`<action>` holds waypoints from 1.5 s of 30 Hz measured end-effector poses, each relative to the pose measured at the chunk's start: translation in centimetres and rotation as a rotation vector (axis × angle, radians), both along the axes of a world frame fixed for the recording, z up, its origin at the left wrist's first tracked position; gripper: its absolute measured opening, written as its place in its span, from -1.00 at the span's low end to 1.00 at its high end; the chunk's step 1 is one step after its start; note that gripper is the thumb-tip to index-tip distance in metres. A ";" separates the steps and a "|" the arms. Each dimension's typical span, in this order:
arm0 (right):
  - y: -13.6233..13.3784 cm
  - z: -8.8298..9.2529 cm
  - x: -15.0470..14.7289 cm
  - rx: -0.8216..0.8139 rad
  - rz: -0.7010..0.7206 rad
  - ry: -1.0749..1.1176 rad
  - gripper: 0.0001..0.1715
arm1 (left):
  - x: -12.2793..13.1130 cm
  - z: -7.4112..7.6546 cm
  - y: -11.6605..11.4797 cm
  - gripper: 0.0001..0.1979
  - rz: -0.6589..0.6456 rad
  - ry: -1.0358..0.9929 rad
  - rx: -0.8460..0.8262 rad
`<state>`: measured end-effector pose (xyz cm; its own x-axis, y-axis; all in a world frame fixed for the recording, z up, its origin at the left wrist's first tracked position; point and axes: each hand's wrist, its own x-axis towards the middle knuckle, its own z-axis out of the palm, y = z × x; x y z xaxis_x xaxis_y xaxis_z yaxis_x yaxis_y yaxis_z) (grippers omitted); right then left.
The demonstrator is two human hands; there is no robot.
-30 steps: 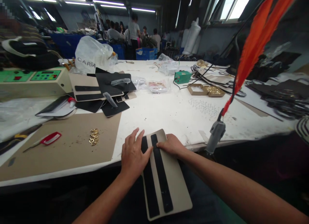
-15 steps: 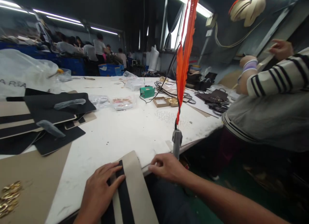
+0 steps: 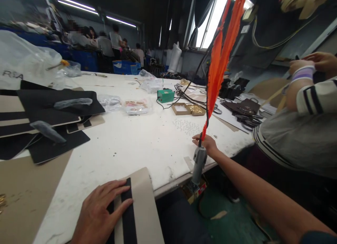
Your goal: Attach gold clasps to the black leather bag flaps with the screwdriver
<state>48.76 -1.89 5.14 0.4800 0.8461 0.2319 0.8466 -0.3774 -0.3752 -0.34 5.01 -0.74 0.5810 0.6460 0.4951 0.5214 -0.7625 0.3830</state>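
Observation:
A beige panel (image 3: pixel 147 209) with black stripes lies at the near edge of the white table (image 3: pixel 137 138). My left hand (image 3: pixel 101 205) rests on it, thumb and fingers spread over a black stripe. Farther out, my right hand (image 3: pixel 206 144) reaches over the table's right edge, beside scattered small clear pieces (image 3: pixel 185 126). Its fingers are partly hidden behind the cord, so whether it holds anything is unclear. A grey electric screwdriver (image 3: pixel 199 161) hangs upright from orange strips (image 3: pixel 217 68) in front of my right wrist.
Black and beige panels (image 3: pixel 58 107) are piled at the left. A green box (image 3: pixel 165 96) and a tray of gold pieces (image 3: pixel 197 110) stand farther back. At the right, a person in a striped sleeve (image 3: pixel 314 98) stands by the table.
My right hand has moved from the near table edge forward and right, to behind the hanging screwdriver. My left hand stays on the striped panel. The view has shifted slightly.

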 end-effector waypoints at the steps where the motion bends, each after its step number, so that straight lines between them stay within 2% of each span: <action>1: 1.2 -0.3 0.4 -0.029 0.022 -0.022 -0.79 | 0.0 0.0 -0.1 -0.66 0.002 0.001 0.004; 4: 3.6 -0.9 1.2 -0.130 0.081 -0.055 -0.80 | 0.0 0.1 -0.2 -0.66 0.008 0.012 -0.004; 8: 4.9 -1.1 1.8 -0.253 0.128 -0.073 -0.80 | 0.1 0.2 -0.3 -0.67 0.010 0.026 -0.032; 16: 6.3 0.6 1.8 -0.443 0.186 -0.183 -0.76 | 0.2 0.5 -0.5 -0.68 0.014 0.018 -0.046; 20: 6.5 1.0 0.9 -0.457 0.247 -0.362 -0.73 | 0.2 0.6 -1.0 -0.69 0.033 0.022 -0.088; 24: 6.2 0.5 -0.1 -0.427 0.302 -0.485 -0.68 | 0.4 1.3 -1.9 -0.74 0.058 0.016 -0.149; 28: 6.1 -0.3 -0.7 -0.355 0.305 -0.487 -0.67 | 0.7 2.3 -2.7 -0.72 0.081 0.021 -0.215; 30: 5.8 0.0 -0.4 -0.302 0.277 -0.450 -0.66 | 0.8 2.8 -3.0 -0.70 0.092 0.017 -0.246; 31: 5.4 0.4 -0.1 -0.275 0.256 -0.437 -0.64 | 0.9 2.9 -3.2 -0.69 0.098 0.015 -0.261; 33: 3.4 1.6 0.7 -0.154 0.125 -0.318 -0.65 | 0.9 3.2 -3.4 -0.67 0.110 0.009 -0.283; 36: -2.6 3.9 0.6 0.081 -0.199 -0.037 -0.69 | 0.9 3.1 -3.6 -0.67 0.114 -0.011 -0.294; 38: -7.9 4.8 -1.5 0.150 -0.312 0.040 -0.66 | 0.9 2.9 -3.6 -0.67 0.112 -0.029 -0.298; 39: -10.5 4.9 -3.3 0.213 -0.353 0.110 -0.66 | 0.9 2.8 -3.6 -0.66 0.110 -0.036 -0.299; 41: -14.7 4.4 -8.1 0.209 -0.437 0.138 -0.66 | 1.0 2.6 -3.6 -0.65 0.106 -0.043 -0.299; 42: -16.0 3.8 -10.9 0.195 -0.446 0.197 -0.64 | 1.0 2.6 -3.6 -0.65 0.104 -0.045 -0.298; 43: -16.7 3.2 -13.7 0.165 -0.374 0.283 -0.62 | 1.1 2.6 -3.6 -0.65 0.102 -0.044 -0.298; 45: -16.1 2.0 -18.9 0.141 -0.113 0.474 -0.57 | 1.1 2.6 -3.7 -0.66 0.101 -0.037 -0.299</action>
